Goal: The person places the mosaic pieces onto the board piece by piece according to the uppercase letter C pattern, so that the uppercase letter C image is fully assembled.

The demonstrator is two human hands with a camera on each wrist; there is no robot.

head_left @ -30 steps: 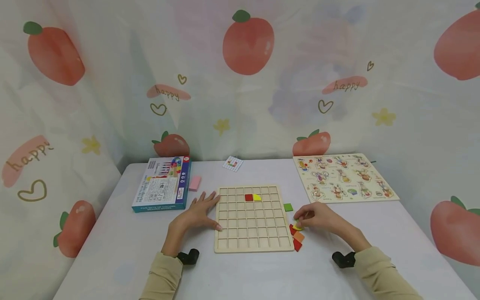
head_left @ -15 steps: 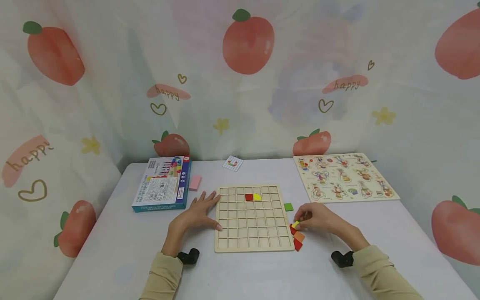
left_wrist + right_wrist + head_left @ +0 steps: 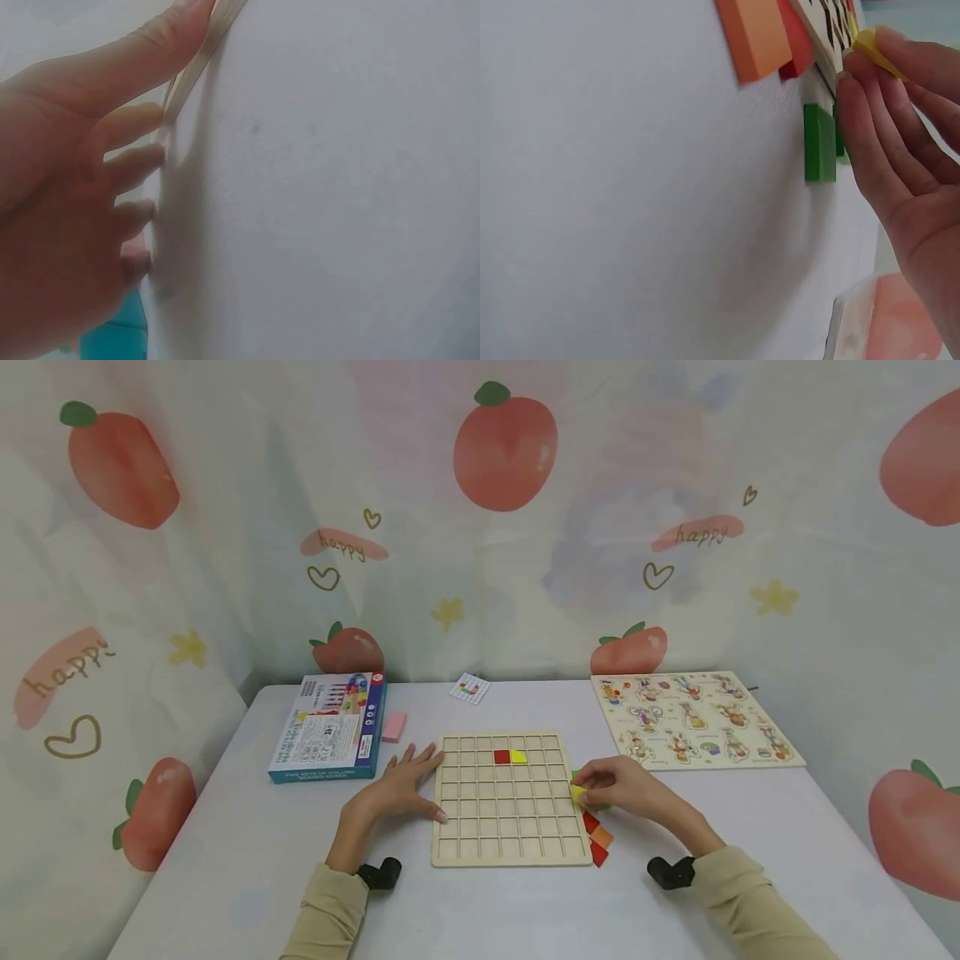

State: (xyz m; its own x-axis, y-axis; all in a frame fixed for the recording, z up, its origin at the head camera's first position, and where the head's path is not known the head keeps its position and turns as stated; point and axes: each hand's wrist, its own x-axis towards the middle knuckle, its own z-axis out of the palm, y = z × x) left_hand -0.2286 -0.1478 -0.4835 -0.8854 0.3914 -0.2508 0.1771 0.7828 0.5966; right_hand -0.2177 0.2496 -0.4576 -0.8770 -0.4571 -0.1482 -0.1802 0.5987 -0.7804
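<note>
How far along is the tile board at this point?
Done: a red tile and a yellow tile sit in the grid board. In hand: the right hand pinches another yellow piece; the left hand steadies the board. Left: nearly every cell, plus loose tiles beside it.

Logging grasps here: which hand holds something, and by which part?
The right hand pinches a small yellow piece by its edges at the fingertips. The left hand only rests flat against the wooden grid board.

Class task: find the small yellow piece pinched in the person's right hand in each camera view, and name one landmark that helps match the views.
Head: small yellow piece at the wooden grid board's right edge.
Left wrist: not in view.
Right wrist: top right, between the fingers.
Shared landmark: the wooden grid board.
</note>
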